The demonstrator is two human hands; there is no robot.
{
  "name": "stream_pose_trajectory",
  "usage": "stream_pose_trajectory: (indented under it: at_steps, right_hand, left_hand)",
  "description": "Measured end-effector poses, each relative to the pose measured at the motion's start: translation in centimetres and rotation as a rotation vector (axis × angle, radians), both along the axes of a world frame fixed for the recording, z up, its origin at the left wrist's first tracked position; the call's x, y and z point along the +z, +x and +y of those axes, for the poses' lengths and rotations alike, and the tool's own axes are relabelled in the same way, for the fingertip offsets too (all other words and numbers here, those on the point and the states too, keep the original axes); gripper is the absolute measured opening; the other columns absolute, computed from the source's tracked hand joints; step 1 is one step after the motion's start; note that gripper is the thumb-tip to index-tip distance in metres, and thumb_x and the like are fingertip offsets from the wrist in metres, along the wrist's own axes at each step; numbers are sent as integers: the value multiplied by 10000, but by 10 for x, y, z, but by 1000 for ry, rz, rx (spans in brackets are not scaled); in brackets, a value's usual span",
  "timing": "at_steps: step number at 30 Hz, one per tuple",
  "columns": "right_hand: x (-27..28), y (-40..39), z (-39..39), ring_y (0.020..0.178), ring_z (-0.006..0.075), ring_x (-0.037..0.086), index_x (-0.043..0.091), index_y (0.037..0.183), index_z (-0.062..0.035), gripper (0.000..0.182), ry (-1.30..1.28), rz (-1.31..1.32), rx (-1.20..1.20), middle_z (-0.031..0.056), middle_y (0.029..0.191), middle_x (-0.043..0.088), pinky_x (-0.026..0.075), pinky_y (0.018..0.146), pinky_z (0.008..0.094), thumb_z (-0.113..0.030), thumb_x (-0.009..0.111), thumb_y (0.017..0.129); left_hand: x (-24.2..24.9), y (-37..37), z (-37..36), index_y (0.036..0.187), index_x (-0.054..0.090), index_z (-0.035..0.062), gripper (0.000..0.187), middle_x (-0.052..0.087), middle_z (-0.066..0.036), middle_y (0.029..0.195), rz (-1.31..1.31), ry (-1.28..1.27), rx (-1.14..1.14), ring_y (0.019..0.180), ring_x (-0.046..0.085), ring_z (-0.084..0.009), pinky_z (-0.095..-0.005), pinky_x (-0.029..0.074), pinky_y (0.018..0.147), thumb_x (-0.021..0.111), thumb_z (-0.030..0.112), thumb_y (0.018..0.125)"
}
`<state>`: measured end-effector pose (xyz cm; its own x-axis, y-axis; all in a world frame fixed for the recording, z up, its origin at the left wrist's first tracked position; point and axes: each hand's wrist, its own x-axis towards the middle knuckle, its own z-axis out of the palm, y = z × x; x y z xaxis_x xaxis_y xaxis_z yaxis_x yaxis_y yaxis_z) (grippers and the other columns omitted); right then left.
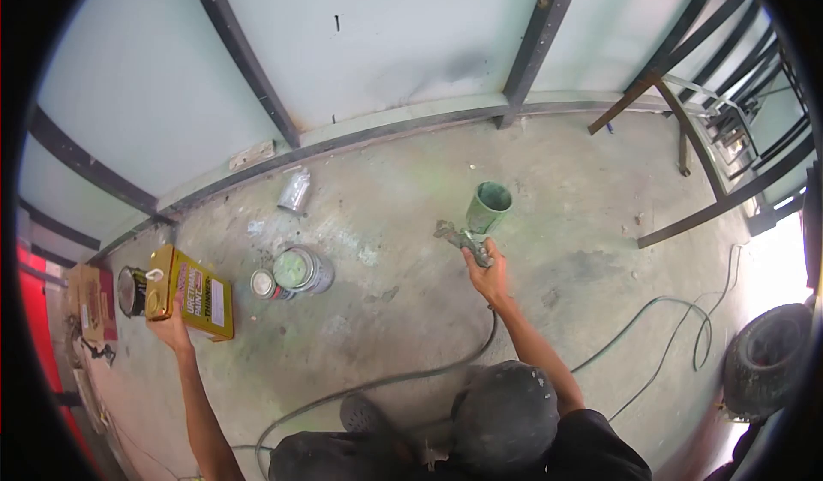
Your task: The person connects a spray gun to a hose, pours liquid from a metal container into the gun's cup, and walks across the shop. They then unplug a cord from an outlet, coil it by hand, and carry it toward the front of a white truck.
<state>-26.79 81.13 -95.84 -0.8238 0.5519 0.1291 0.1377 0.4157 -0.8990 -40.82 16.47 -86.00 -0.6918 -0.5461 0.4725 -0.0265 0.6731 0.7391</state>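
My left hand [174,330] is closed on the near side of a yellow thinner can [202,297], labelled urethane paint thinner. A cap and a pale handle show on the can's top. In my right hand [489,275] is a stained spray gun [461,243], with the fingers wrapped round its grip. Just beyond the gun, an open green-stained cup [489,209] overlaps it in this view. A dark hose [411,374] runs from below the gun across the floor.
Between my hands stand a large paint tin [315,273] and a smaller tin [264,285]. A silver can [295,191] is by the wall. A dark tin [130,292] and cardboard box [90,301] are far left. Metal frames [694,138] and a tyre [767,352] stand right.
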Motion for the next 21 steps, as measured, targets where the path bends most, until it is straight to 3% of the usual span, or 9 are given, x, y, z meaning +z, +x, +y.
stream_pose_trajectory:
  at_steps: [4,7,10,15,18,21]
  right_hand:
    - [-30,-14,3,622,103,404,439,745,-24,334,13,-7,13,57,622,455,390,550,303,-180,722,824]
    - [-43,-22,4,620,116,427,475,749,-24,316,19,-43,-31,63,624,490,408,562,318,-190,738,805]
    - [-45,-22,3,636,120,437,492,754,-18,340,71,-27,-126,42,639,507,412,578,316,-223,760,790]
    - [-47,-24,-4,664,118,430,505,757,-10,349,31,-120,-147,30,663,508,411,608,298,-237,768,793]
    - [-51,-27,-2,649,122,458,525,778,-6,354,81,-103,-120,28,659,533,415,606,300,-258,773,789]
    - [-49,-25,-4,628,166,501,554,859,-3,413,-1,-118,-89,55,697,578,447,625,334,-325,792,761]
  left_hand:
    - [-22,4,16,1187,415,-90,797,526,-183,1185,44,14,69,1067,534,-246,-374,444,959,867,327,678]
    - [-24,17,24,1208,407,-85,784,516,-186,1205,72,205,4,1088,526,-255,-377,437,967,854,314,701]
    - [-50,37,14,1246,388,-82,783,503,-190,1228,35,3,14,1116,516,-269,-389,421,987,836,298,727]
    - [-53,46,20,1376,233,-41,849,392,-193,1332,31,128,1,1216,431,-285,-405,357,1048,792,186,780]
    - [-63,44,21,1372,256,-27,803,395,-180,1334,64,58,44,1187,447,-250,-374,377,1020,778,162,793]
    - [-71,55,17,1411,186,-7,897,391,-201,1316,-105,279,-38,1224,426,-284,-414,371,1037,793,153,772]
